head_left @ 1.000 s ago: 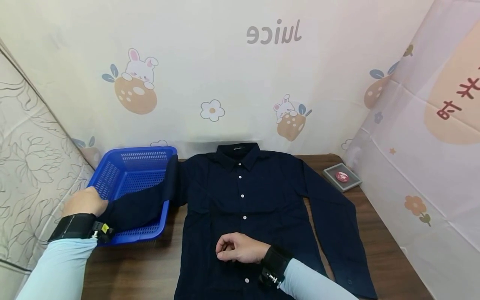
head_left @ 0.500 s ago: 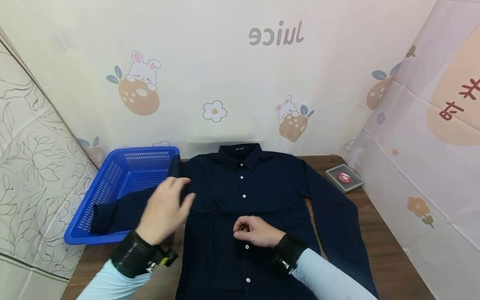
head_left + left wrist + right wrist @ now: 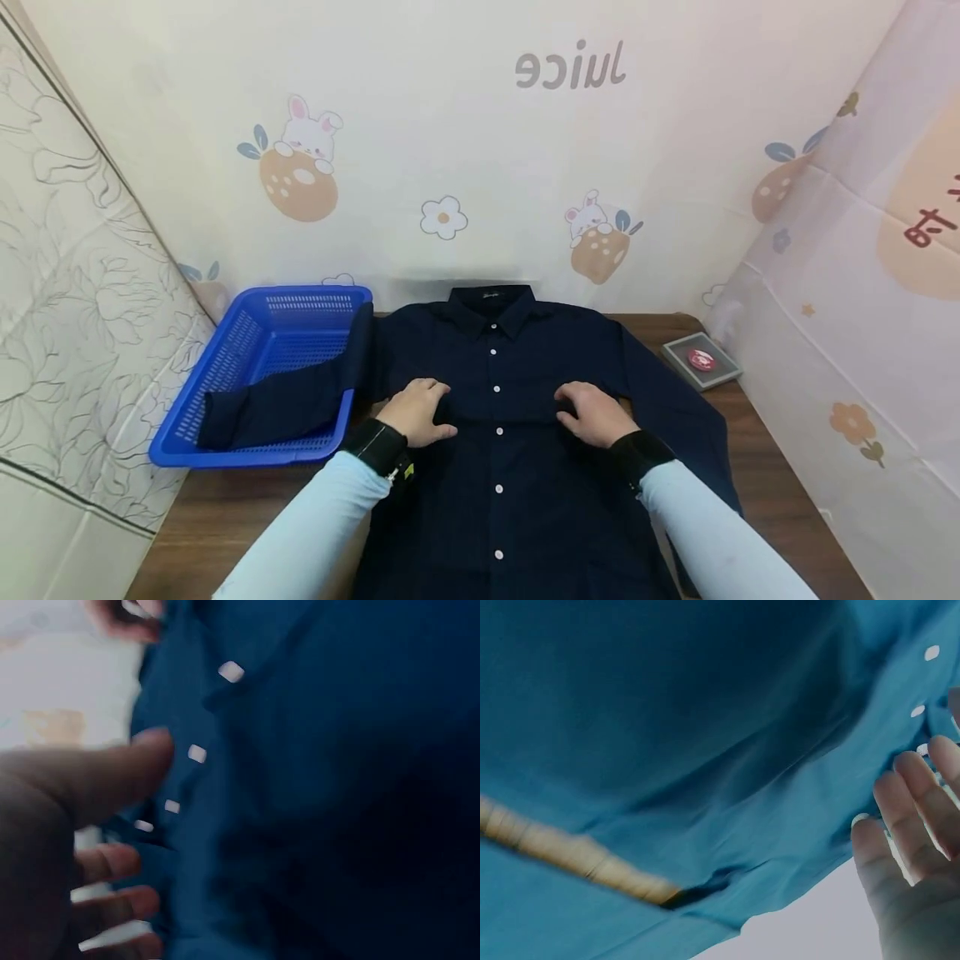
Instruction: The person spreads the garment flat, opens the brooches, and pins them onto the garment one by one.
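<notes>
A dark navy button-up shirt [image 3: 457, 492] lies front up on the wooden table, collar toward the back wall. Its left-side sleeve [image 3: 277, 406] lies across the blue basket [image 3: 167, 454], cuff inside it; the other sleeve [image 3: 686, 400] runs down the right side. Over the left half of the shirt front is my left hand [image 3: 417, 412], thumb and fingers spread, holding nothing. My right hand [image 3: 596, 414] is over the right half with relaxed fingers and nothing in it. In the left wrist view the white buttons [image 3: 196, 754] show beyond the left thumb [image 3: 142, 761].
A small grey square tray [image 3: 722, 379] with a round red object [image 3: 701, 360] sits at the back right corner of the wooden table [image 3: 187, 533]. Printed fabric walls [image 3: 442, 108] stand behind and on both sides.
My left hand let go of the sleeve's cuff at the basket and moved right onto the shirt front. My right hand moved right and farther back, its fingers opening a little.
</notes>
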`<action>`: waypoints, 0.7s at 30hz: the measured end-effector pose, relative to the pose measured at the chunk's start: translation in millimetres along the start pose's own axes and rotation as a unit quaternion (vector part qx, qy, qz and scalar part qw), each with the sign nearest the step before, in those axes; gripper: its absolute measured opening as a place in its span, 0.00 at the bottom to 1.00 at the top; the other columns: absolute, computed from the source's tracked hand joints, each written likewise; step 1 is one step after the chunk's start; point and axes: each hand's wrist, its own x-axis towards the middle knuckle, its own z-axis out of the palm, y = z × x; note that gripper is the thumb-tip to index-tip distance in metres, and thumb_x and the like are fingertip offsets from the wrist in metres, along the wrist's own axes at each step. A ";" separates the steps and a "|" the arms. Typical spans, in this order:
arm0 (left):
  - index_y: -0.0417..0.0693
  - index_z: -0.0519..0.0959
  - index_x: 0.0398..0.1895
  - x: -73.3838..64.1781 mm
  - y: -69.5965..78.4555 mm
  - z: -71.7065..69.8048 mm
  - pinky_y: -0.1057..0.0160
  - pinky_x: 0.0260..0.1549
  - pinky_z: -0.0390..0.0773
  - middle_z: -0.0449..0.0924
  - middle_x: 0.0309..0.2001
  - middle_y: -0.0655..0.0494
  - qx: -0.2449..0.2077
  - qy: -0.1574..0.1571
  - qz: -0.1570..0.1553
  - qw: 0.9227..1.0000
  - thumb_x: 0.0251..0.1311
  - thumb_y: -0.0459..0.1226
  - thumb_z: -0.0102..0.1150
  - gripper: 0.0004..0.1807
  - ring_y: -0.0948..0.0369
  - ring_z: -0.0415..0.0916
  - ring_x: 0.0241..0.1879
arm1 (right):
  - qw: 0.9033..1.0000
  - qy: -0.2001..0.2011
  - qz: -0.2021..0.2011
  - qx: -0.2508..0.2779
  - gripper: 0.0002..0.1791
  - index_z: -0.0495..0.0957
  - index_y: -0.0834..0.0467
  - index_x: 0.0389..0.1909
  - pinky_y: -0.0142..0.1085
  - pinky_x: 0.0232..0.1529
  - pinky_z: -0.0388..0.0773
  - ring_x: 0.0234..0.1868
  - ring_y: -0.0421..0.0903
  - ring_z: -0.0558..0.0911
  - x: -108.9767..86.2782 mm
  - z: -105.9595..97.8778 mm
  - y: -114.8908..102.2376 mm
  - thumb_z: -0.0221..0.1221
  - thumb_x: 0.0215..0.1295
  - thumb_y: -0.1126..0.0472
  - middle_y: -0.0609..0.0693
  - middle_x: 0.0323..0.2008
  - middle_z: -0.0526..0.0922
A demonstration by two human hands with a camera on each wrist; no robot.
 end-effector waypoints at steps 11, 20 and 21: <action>0.64 0.57 0.74 23.6 -35.4 44.8 0.30 0.53 0.62 0.48 0.75 0.46 0.037 -0.096 -0.074 0.992 0.33 0.68 0.70 0.60 0.33 0.46 0.69 | 0.998 -0.048 0.012 -0.028 0.32 0.71 0.61 0.63 0.55 0.62 0.63 0.65 0.61 0.66 -6.7 18.9 43.4 0.65 0.60 0.53 0.62 0.64 0.69; 0.66 0.57 0.74 22.3 -40.8 49.4 0.28 0.54 0.58 0.48 0.74 0.43 0.058 -0.097 -0.066 0.991 0.28 0.72 0.68 0.63 0.32 0.44 0.69 | 0.996 -0.083 0.026 -0.008 0.43 0.67 0.58 0.67 0.59 0.63 0.59 0.69 0.64 0.58 -4.4 20.3 54.4 0.68 0.54 0.42 0.62 0.69 0.61; 0.66 0.56 0.74 21.8 -40.9 49.7 0.28 0.53 0.59 0.48 0.74 0.43 0.062 -0.099 -0.066 0.991 0.28 0.73 0.67 0.63 0.32 0.44 0.69 | 0.996 -0.086 0.026 -0.007 0.43 0.67 0.57 0.67 0.59 0.63 0.59 0.69 0.64 0.58 -4.3 20.1 54.3 0.68 0.53 0.41 0.62 0.70 0.60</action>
